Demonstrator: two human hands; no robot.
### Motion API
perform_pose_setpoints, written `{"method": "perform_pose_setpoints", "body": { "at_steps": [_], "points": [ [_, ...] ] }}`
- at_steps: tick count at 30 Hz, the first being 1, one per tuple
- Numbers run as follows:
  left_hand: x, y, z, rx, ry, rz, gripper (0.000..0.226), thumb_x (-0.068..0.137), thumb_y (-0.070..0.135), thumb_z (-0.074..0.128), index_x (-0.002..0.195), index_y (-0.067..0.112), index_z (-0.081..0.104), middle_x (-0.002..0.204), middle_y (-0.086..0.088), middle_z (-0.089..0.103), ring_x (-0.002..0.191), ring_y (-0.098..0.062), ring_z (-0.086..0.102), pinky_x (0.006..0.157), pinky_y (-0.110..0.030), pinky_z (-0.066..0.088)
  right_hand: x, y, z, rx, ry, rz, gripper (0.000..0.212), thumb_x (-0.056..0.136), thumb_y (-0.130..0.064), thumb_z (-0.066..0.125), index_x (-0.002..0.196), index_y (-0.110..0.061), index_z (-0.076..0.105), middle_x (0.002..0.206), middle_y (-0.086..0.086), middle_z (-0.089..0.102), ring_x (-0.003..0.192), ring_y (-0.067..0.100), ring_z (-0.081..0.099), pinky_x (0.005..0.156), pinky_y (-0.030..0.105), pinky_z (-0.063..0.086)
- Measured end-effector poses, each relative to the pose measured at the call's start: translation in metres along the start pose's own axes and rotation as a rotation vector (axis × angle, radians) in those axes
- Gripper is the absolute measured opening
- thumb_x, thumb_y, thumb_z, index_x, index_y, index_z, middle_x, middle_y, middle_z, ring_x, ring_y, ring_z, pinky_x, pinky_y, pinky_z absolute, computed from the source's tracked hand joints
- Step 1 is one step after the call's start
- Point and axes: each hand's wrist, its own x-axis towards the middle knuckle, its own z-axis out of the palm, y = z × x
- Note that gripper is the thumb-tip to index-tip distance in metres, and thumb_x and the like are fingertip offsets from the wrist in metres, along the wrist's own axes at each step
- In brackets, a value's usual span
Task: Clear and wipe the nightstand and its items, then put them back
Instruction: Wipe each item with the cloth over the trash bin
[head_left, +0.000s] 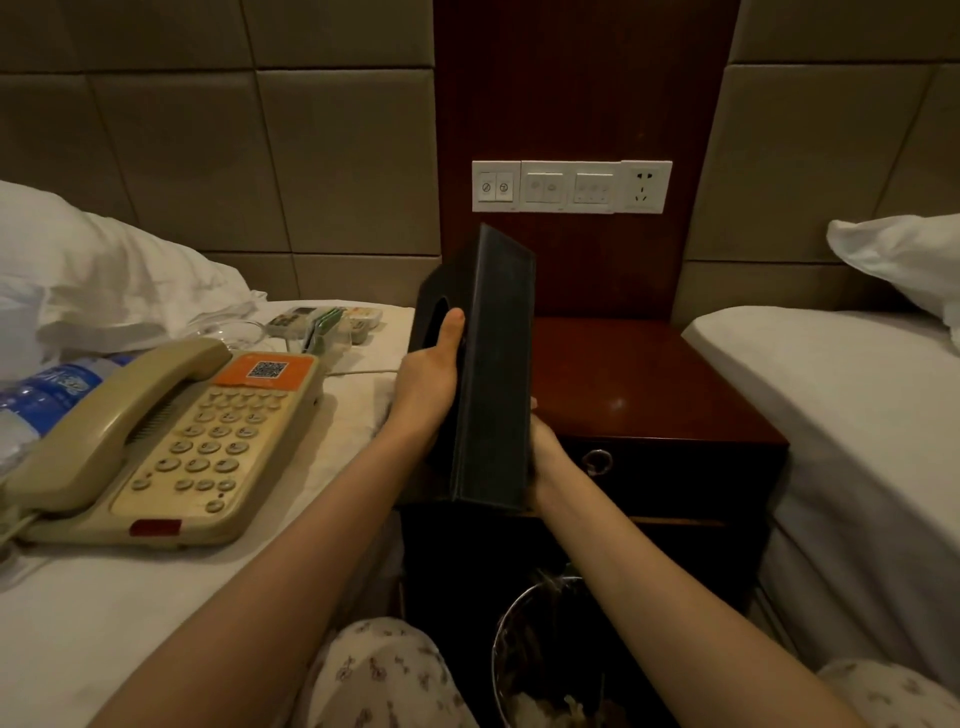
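I hold a black leather tissue box (493, 364) tilted on its side above the left front of the dark red nightstand (639, 384). My left hand (431, 374) grips its top face, thumb at the oval opening. My right hand (543, 452) grips it from the underside and is mostly hidden behind the box. On the left bed (104, 613) lie a beige telephone (171, 441), a water bottle (47, 395), a glass ashtray (234, 332), remote controls (291, 319) and small packets (332, 325).
The wall panel behind the nightstand carries switches and a socket (571, 187). A wire waste bin (545, 654) stands on the floor below the nightstand between my knees. A second bed (841, 415) with a pillow (904, 254) lies to the right. The phone cord (363, 372) runs across the left bed.
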Motion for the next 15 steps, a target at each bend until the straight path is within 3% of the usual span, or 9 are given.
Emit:
{"method": "perform_pose_setpoints", "body": {
  "at_steps": [2,4,9,13,15],
  "points": [
    [0.001,-0.001,-0.003,0.032,-0.003,0.033,0.061,0.094,0.056,0.033,0.099,0.004,0.063,0.087,-0.006,0.061,0.083,-0.02,0.055,0.075,-0.028,0.038,0.0,-0.008,0.002,0.014,-0.004,-0.084,0.028,0.096,-0.031,0.046,0.078,-0.013,0.058,0.076,0.006,0.062,0.066,0.017,0.062,0.059,0.03,0.051],
    [0.002,-0.004,-0.003,0.035,-0.005,0.023,0.06,0.094,0.056,0.033,0.098,0.004,0.062,0.08,-0.002,0.059,0.077,-0.018,0.054,0.07,-0.028,0.038,0.0,-0.014,0.0,0.051,-0.009,-0.128,0.026,0.096,-0.032,0.047,0.083,-0.014,0.061,0.079,0.005,0.064,0.071,0.017,0.062,0.061,0.03,0.052],
    [0.006,-0.01,0.002,-0.026,-0.018,-0.078,0.07,0.09,0.063,0.034,0.118,0.003,0.059,0.112,-0.014,0.062,0.104,-0.029,0.058,0.095,-0.038,0.044,0.003,-0.011,-0.006,0.005,0.048,-0.106,0.03,0.097,-0.033,0.044,0.083,-0.013,0.061,0.075,0.003,0.064,0.068,0.015,0.061,0.058,0.027,0.05],
    [0.002,-0.005,0.005,-0.072,-0.043,-0.073,0.078,0.085,0.071,0.035,0.117,0.005,0.061,0.115,-0.014,0.064,0.107,-0.031,0.058,0.1,-0.045,0.043,0.007,0.01,-0.012,0.051,0.013,-0.004,0.043,0.102,-0.022,0.032,0.071,-0.009,0.058,0.046,0.0,0.062,0.04,0.01,0.06,0.037,0.019,0.046],
    [0.003,-0.002,0.006,-0.075,-0.037,-0.043,0.071,0.087,0.068,0.034,0.107,0.005,0.062,0.108,-0.01,0.065,0.102,-0.027,0.059,0.097,-0.039,0.044,0.004,0.025,-0.018,0.066,-0.027,0.039,0.045,0.103,-0.011,0.025,0.07,-0.011,0.055,0.04,-0.005,0.06,0.041,0.008,0.06,0.044,0.021,0.05]
  ]
}}
